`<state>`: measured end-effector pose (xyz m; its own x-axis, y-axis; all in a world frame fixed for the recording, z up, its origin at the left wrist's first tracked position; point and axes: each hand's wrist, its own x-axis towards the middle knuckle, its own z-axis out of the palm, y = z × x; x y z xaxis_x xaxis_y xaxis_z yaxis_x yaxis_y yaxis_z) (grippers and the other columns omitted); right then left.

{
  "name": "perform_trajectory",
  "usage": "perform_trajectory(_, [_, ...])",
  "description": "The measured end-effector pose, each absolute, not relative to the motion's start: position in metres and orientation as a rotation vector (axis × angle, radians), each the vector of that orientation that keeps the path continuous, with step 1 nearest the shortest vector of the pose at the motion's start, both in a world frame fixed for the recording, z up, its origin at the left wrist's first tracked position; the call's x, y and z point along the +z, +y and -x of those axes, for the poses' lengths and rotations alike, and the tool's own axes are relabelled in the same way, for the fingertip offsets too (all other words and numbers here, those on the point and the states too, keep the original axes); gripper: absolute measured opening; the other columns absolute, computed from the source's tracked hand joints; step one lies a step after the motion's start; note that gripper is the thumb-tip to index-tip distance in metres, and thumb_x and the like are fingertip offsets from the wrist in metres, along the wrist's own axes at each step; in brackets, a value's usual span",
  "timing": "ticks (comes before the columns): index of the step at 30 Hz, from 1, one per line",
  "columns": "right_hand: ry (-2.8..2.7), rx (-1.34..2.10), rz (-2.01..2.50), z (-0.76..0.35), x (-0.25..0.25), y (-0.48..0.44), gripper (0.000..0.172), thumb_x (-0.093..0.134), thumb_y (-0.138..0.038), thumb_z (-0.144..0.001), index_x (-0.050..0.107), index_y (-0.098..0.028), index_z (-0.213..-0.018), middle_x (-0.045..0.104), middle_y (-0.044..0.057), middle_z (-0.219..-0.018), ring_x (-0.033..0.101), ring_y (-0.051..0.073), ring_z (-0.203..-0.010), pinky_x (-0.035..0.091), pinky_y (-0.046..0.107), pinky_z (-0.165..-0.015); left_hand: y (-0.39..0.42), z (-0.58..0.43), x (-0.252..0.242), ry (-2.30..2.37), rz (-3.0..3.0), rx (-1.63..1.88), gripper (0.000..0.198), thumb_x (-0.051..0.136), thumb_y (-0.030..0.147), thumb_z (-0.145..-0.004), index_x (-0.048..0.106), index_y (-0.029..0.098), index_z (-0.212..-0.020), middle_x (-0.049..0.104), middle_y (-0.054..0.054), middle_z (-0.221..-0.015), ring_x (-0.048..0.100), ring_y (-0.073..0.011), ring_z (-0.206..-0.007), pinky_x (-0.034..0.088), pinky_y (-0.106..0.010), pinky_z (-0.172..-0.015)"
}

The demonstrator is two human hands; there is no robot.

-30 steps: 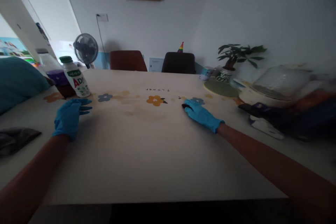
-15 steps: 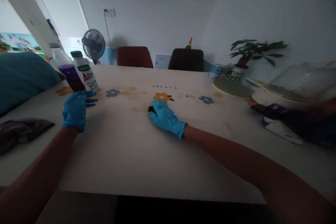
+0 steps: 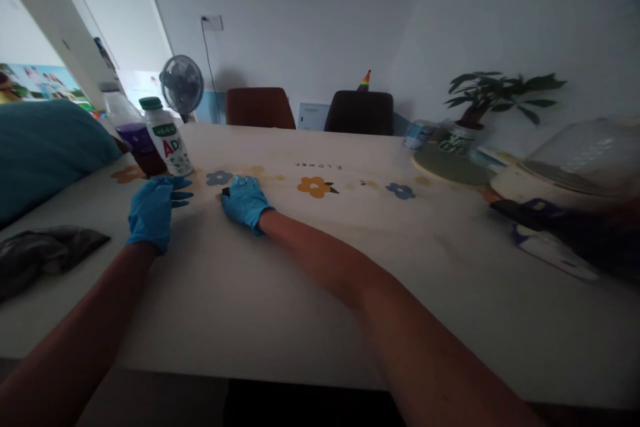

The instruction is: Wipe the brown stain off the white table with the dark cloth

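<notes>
Both my hands wear blue gloves. My right hand (image 3: 246,201) presses down on a small dark object (image 3: 225,192), of which only an edge shows under the fingers, on the flower-printed table cover (image 3: 320,240). It reaches across to the left, just right of my left hand. My left hand (image 3: 154,210) rests flat on the cover with fingers spread, holding nothing, right in front of a white bottle with a green cap (image 3: 167,147) and a dark purple jar (image 3: 137,147).
A grey cloth (image 3: 45,255) lies at the left table edge beside a teal cushion (image 3: 45,147). At the right stand a potted plant (image 3: 467,121), a domed appliance (image 3: 575,167) and dark items. Two chairs (image 3: 310,110) and a fan (image 3: 183,83) are behind the table.
My right hand has slid the dark object leftward across the cover, from near the blue flower on the right to beside my left hand. The left hand has stayed put.
</notes>
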<state>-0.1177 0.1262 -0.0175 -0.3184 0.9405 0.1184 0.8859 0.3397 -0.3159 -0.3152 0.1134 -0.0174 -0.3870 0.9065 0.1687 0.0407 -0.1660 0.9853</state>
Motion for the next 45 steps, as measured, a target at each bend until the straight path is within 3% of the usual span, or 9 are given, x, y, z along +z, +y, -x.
perform_trajectory(4, [-2.365, 0.206, 1.632, 0.079, -0.019, 0.099, 0.045, 0.052, -0.043, -0.126, 0.084, -0.02, -0.147, 0.076, 0.011, -0.174, 0.068, 0.035, -0.161, 0.044, 0.053, -0.144, 0.115, 0.316, -0.017, 1.428, -1.126, 1.606, 0.029, 0.063, 0.027, -0.082, 0.078, 0.015, -0.104, 0.091, -0.017, -0.124, 0.081, -0.0221, -0.082, 0.067, -0.028, -0.069])
perform_trajectory(8, [-2.323, 0.165, 1.681, 0.014, -0.026, 0.06, 0.054, 0.052, -0.047, -0.125, 0.076, -0.023, -0.167, 0.071, 0.014, -0.18, 0.065, 0.041, -0.166, 0.044, 0.061, -0.147, 0.114, 0.314, -0.015, 1.458, -1.092, 1.589, 0.03, 0.06, 0.024, -0.083, 0.078, 0.014, -0.105, 0.09, -0.018, -0.127, 0.081, -0.0207, -0.081, 0.065, -0.026, -0.068])
perform_trajectory(14, [-2.156, 0.108, 1.908, -0.11, -0.037, 0.008, 0.067, 0.044, -0.041, -0.119, 0.064, -0.012, -0.177, 0.062, 0.026, -0.186, 0.056, 0.048, -0.175, 0.031, 0.079, -0.15, 0.116, 0.318, -0.018, 1.456, -1.098, 1.581, 0.027, 0.061, 0.023, -0.088, 0.078, 0.014, -0.108, 0.09, -0.018, -0.129, 0.081, -0.0216, -0.082, 0.066, -0.029, -0.071])
perform_trajectory(16, [-2.072, 0.077, 2.005, -0.149, -0.041, -0.004, 0.067, 0.046, -0.041, -0.117, 0.066, -0.014, -0.175, 0.065, 0.028, -0.181, 0.058, 0.051, -0.172, 0.035, 0.084, -0.147, 0.116, 0.318, -0.021, 1.457, -1.111, 1.592, 0.026, 0.061, 0.024, -0.089, 0.077, 0.014, -0.107, 0.09, -0.018, -0.128, 0.081, -0.0213, -0.082, 0.066, -0.028, -0.072])
perform_trajectory(21, [-1.941, 0.0, 2.108, -0.194, -0.044, -0.006, 0.06, 0.047, -0.042, -0.114, 0.076, -0.014, -0.158, 0.075, 0.029, -0.165, 0.068, 0.051, -0.158, 0.053, 0.073, -0.137, 0.115, 0.315, -0.023, 1.436, -1.162, 1.599, 0.03, 0.062, 0.027, -0.087, 0.079, 0.015, -0.109, 0.09, -0.017, -0.128, 0.082, -0.0226, -0.085, 0.067, -0.029, -0.072])
perform_trajectory(24, [-1.951, 0.005, 2.105, -0.178, -0.041, 0.014, 0.057, 0.045, -0.04, -0.115, 0.078, -0.014, -0.153, 0.079, 0.03, -0.153, 0.074, 0.05, -0.145, 0.058, 0.068, -0.129, 0.115, 0.314, -0.023, 1.441, -1.184, 1.589, 0.03, 0.063, 0.029, -0.087, 0.079, 0.015, -0.109, 0.09, -0.017, -0.127, 0.082, -0.0231, -0.086, 0.068, -0.03, -0.073])
perform_trajectory(29, [-2.017, 0.024, 2.041, -0.115, -0.037, 0.067, 0.053, 0.048, -0.039, -0.118, 0.076, -0.02, -0.159, 0.078, 0.023, -0.161, 0.07, 0.046, -0.153, 0.054, 0.064, -0.134, 0.114, 0.314, -0.022, 1.442, -1.205, 1.576, 0.03, 0.064, 0.034, -0.086, 0.079, 0.016, -0.105, 0.09, -0.017, -0.125, 0.083, -0.0256, -0.088, 0.07, -0.034, -0.076])
perform_trajectory(37, [-2.161, 0.101, 1.917, 0.019, -0.022, 0.146, 0.057, 0.054, -0.045, -0.127, 0.07, -0.001, -0.159, 0.076, 0.028, -0.165, 0.069, 0.041, -0.154, 0.049, 0.052, -0.136, 0.113, 0.312, -0.021, 1.44, -1.208, 1.604, 0.036, 0.067, 0.041, -0.079, 0.079, 0.018, -0.104, 0.09, -0.018, -0.125, 0.084, -0.0281, -0.088, 0.069, -0.037, -0.075])
perform_trajectory(45, [-2.22, 0.101, 1.764, 0.093, -0.016, 0.17, 0.048, 0.083, -0.053, -0.119, 0.079, -0.019, -0.154, 0.076, 0.015, -0.163, 0.074, 0.038, -0.15, 0.062, 0.065, -0.128, 0.116, 0.317, -0.027, 1.405, -1.188, 1.617, 0.038, 0.07, 0.043, -0.076, 0.078, 0.017, -0.102, 0.091, -0.02, -0.123, 0.084, -0.0263, -0.086, 0.067, -0.031, -0.07])
